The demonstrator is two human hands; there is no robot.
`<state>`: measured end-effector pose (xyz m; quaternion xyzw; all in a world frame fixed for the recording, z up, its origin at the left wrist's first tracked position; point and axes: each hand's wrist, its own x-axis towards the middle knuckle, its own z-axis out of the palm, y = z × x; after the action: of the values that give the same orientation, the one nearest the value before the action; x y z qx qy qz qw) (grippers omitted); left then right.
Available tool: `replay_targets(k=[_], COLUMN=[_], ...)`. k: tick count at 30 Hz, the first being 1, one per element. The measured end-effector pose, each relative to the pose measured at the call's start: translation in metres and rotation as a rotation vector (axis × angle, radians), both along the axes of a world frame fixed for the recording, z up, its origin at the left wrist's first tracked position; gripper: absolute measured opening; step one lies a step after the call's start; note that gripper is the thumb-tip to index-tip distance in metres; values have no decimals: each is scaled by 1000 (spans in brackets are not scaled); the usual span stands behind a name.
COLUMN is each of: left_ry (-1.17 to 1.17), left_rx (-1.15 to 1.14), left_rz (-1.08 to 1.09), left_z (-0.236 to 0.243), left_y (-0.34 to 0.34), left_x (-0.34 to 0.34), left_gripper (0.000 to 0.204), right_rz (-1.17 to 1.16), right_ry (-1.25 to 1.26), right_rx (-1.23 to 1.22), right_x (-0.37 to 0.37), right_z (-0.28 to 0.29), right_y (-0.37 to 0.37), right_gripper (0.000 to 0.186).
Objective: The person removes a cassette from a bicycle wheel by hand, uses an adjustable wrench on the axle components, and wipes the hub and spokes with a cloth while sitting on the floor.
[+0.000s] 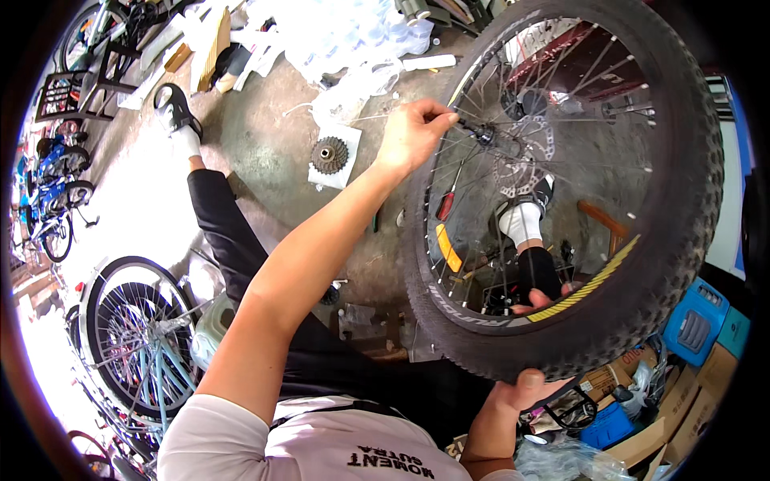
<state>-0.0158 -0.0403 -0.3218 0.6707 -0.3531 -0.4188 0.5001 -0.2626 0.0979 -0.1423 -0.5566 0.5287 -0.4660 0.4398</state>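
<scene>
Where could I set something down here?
Bare grey concrete lies between the black toothed metal cassette and black shoe at left. Crowded, lower right of the black knobby bicycle wheel: brown cardboard boxes and a blue plastic container.

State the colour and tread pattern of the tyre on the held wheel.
The tyre is black with a knobbly tread, clearest in the head view.

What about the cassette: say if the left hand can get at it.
Probably yes: nothing covers the cassette, though the left hand, pinching the axle, would have to let go first.
</scene>
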Motion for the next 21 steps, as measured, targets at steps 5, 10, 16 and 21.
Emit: replay_targets(k=[5,10,16,21], left_ry=[70,153,401,420], left_rx=[-42,38,128,56], left_rz=[118,169,193,226], left_z=[-15,-45,-65,-70], left_y=[5,27,46,43], left_x=[-6,-16,-29,-31], left_gripper=[24,20,17,15], right_rz=[54,14,-36,-47], right_ry=[3,3,51,40], right_rx=[-21,-54,-145,-136], right_x=[-40,-57,-76,-94], right_z=[-5,-8,-9,-11], right_y=[-25,-49,-64,-71], right_gripper=[98,91,94,98])
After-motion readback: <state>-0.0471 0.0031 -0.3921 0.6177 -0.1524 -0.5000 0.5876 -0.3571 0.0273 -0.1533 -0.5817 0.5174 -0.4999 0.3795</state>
